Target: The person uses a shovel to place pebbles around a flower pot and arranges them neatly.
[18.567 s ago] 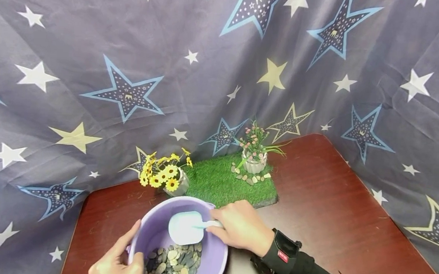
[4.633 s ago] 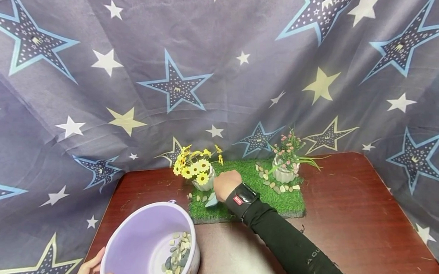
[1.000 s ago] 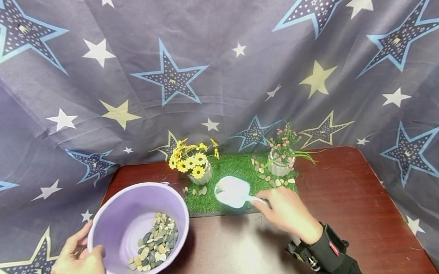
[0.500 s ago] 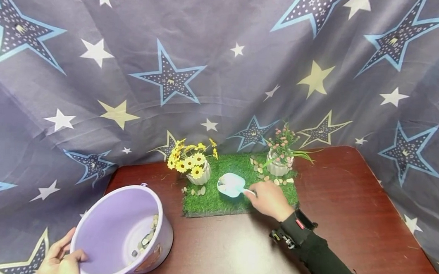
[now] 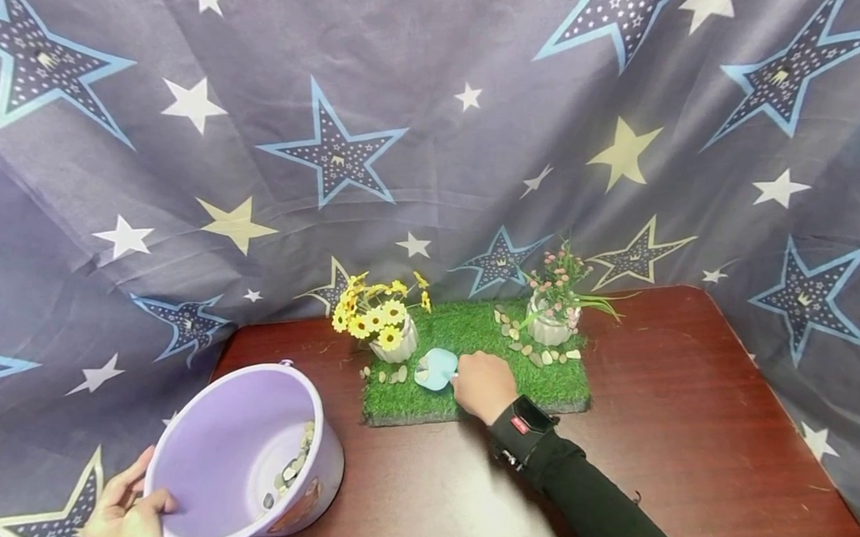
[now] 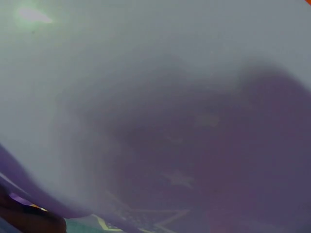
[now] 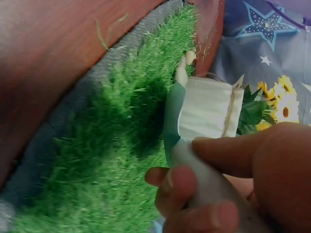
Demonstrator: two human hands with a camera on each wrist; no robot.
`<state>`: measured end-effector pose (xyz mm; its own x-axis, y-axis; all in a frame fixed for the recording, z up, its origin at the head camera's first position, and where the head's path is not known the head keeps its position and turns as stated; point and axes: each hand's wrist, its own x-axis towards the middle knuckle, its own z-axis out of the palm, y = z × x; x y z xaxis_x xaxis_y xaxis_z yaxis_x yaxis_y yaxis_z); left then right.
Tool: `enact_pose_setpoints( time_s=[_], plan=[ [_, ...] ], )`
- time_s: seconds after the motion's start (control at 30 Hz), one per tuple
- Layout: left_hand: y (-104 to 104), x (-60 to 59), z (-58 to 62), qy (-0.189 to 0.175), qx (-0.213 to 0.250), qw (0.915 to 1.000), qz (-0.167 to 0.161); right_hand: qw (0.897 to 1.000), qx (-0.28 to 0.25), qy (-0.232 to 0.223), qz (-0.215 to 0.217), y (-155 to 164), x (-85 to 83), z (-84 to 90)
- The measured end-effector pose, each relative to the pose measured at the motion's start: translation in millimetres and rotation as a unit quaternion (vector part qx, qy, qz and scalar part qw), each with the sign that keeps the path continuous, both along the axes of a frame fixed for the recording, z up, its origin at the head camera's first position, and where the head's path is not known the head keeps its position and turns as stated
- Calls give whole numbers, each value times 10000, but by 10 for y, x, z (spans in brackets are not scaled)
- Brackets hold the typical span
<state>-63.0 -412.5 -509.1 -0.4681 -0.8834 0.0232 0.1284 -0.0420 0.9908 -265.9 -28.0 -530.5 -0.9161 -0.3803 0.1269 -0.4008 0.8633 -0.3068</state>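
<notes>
Right hand (image 5: 484, 385) is wrapped around the little scoop (image 5: 435, 369) handle, blade tipped onto the grass mat (image 5: 470, 335) just past the fingertips, beside the yellow flower pot (image 5: 391, 343). Left hand (image 5: 124, 512) grips the purple bucket (image 5: 245, 453) rim, pebbles (image 5: 290, 468) inside.

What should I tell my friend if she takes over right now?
Right hand grips the scoop, tipped over the grass mat beside the yellow flower pot.
Left hand holds the rim of the tilted purple bucket; pebbles remain inside.
Done: pebbles ring much of the pink flower pot; a few lie by the yellow one.
Left, probably: more pebbles around the yellow pot.
</notes>
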Motion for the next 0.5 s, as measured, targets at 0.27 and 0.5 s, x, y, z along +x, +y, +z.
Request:
enact_pose_setpoints(
  time_s=[0.27, 0.5],
  plan=[
    [-18, 17, -1, 11, 64, 10000, -41, 9984, 405, 337, 200, -188, -46, 124],
    [-16, -2, -22, 106, 20, 9999, -21, 9948, 876, 375, 354, -271, -79, 272]
  ],
)
